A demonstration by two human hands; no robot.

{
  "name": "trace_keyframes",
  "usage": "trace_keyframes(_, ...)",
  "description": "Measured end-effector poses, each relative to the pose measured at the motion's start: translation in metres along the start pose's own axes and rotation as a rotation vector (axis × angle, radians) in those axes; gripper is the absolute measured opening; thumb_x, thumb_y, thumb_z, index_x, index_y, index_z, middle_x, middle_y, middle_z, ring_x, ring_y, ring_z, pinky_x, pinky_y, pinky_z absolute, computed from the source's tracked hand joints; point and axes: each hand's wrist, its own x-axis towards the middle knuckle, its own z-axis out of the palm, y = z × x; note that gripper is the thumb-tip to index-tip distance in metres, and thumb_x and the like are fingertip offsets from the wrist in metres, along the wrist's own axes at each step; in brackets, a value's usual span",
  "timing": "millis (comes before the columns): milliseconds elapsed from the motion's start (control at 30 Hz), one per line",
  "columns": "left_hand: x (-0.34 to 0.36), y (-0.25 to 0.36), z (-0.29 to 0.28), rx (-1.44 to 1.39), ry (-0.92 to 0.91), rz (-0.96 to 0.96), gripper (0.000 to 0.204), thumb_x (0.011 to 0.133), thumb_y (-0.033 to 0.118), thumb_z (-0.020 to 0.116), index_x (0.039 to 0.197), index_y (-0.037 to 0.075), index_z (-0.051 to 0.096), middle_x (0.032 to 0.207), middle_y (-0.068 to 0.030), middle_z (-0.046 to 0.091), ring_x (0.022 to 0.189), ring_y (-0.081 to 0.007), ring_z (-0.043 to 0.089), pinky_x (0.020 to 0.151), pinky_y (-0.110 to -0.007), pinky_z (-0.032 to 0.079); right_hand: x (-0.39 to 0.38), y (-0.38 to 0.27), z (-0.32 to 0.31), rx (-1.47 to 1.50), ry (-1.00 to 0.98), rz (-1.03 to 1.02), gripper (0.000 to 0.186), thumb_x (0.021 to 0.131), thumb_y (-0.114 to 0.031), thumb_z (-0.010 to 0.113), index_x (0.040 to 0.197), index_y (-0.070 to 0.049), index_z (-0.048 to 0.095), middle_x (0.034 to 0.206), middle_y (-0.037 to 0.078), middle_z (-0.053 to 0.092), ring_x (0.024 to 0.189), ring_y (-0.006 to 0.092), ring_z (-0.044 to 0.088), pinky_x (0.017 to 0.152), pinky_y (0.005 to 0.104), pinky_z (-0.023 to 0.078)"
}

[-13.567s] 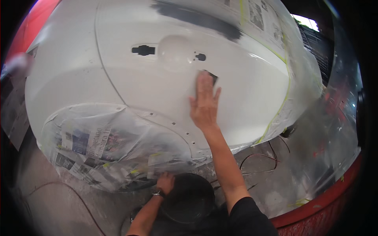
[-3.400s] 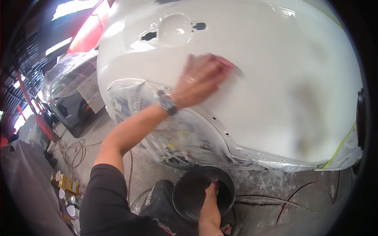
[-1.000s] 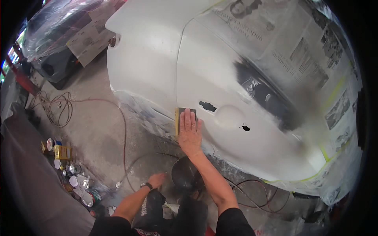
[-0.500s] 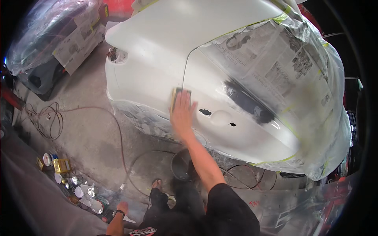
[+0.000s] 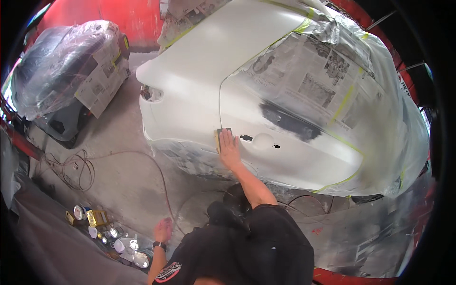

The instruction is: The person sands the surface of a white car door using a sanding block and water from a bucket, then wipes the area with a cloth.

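Note:
My right hand (image 5: 230,151) lies over a yellow and dark sanding block (image 5: 219,141), pressing it against the white car body (image 5: 187,102) at the door seam. Its fingers are straight, close together and point up the panel. Just right of the fingertips are a dark cut-out (image 5: 246,138) for a door handle and a smaller hole (image 5: 277,147). A dark patch (image 5: 289,122) marks the panel below the masked window. My left hand (image 5: 162,231) hangs low over the floor, a black watch (image 5: 159,245) on its wrist. Its fingers are blurred, and whether it holds anything is unclear.
Newspaper (image 5: 304,71) and clear plastic (image 5: 403,142) cover the car's window and far side. At the left stands a plastic-wrapped car part (image 5: 61,71). A hose (image 5: 156,164) crosses the concrete floor. Several cans (image 5: 98,218) and cups stand at lower left.
My right hand and the sanding block have slid down along the door seam, nearer the handle cut-out. The whole view has shifted, and my left hand now appears higher and farther right.

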Motion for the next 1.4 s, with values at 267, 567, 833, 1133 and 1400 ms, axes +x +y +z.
trace_keyframes(267, 0.071, 0.071, 0.021, -0.087, -0.004, 0.122, 0.034, 0.106, 0.028, 0.058, 0.126, 0.001, 0.062, 0.104, -0.008, 0.072, 0.088, -0.0166, 0.069, 0.073, -0.03, 0.058, 0.008, -0.001, -0.015, 0.1, -0.11, 0.027, 0.079, 0.097, -0.031, 0.061, 0.161, -0.003, 0.024, 0.171, 0.017, 0.014, 0.157, 0.0362, 0.015, 0.123, 0.0624, 0.014)
trace_keyframes(567, 0.136, 0.269, 0.088, 0.263, -0.352, 0.186, 0.035, 0.103, 0.032, 0.063, 0.12, 0.002, 0.069, 0.101, -0.0056, 0.074, 0.076, -0.0096, 0.064, 0.065, -0.026, 0.052, -0.002, -0.02, -0.003, 0.172, 0.048, 0.133, 0.07, 0.093, -0.016, 0.057, 0.159, -0.012, 0.034, 0.169, 0.016, 0.02, 0.155, 0.0359, 0.022, 0.119, 0.0697, 0.017)
trace_keyframes(833, 0.192, 0.371, 0.121, 0.686, -0.589, 0.671, 0.029, 0.1, 0.025, 0.065, 0.12, 0.005, 0.07, 0.1, -0.0097, 0.075, 0.084, -0.023, 0.068, 0.081, -0.035, 0.054, -0.076, -0.068, 0.031, 0.37, -0.124, 0.46, 0.065, 0.098, -0.016, 0.058, 0.158, -0.011, 0.034, 0.166, 0.021, 0.022, 0.153, 0.0424, 0.022, 0.119, 0.0663, 0.018)
trace_keyframes(1133, 0.24, 0.46, 0.144, 0.739, -0.933, 0.729, 0.02, 0.096, 0.015, 0.068, 0.112, 0.006, 0.074, 0.105, -0.0101, 0.074, 0.095, -0.0256, 0.068, 0.088, -0.036, 0.052, -0.295, -0.132, 0.126, 0.237, -0.08, 1.904, 0.069, 0.083, -0.015, 0.062, 0.143, 0.012, 0.042, 0.13, 0.037, 0.058, 0.117, 0.0483, 0.061, 0.104, 0.0518, 0.046)
trace_keyframes(1400, 0.321, 0.51, 0.133, 0.603, -1.186, 0.981, 0.014, 0.093, 0.013, 0.072, 0.104, 0.005, 0.074, 0.096, -0.0091, 0.072, 0.089, -0.0268, 0.066, 0.082, -0.037, 0.052, -0.239, -0.274, 0.125, 0.072, -0.128, 1.875, 0.055, 0.084, -0.017, 0.059, 0.134, 0.006, 0.057, 0.114, 0.035, 0.067, 0.106, 0.0483, 0.066, 0.095, 0.0525, 0.051)
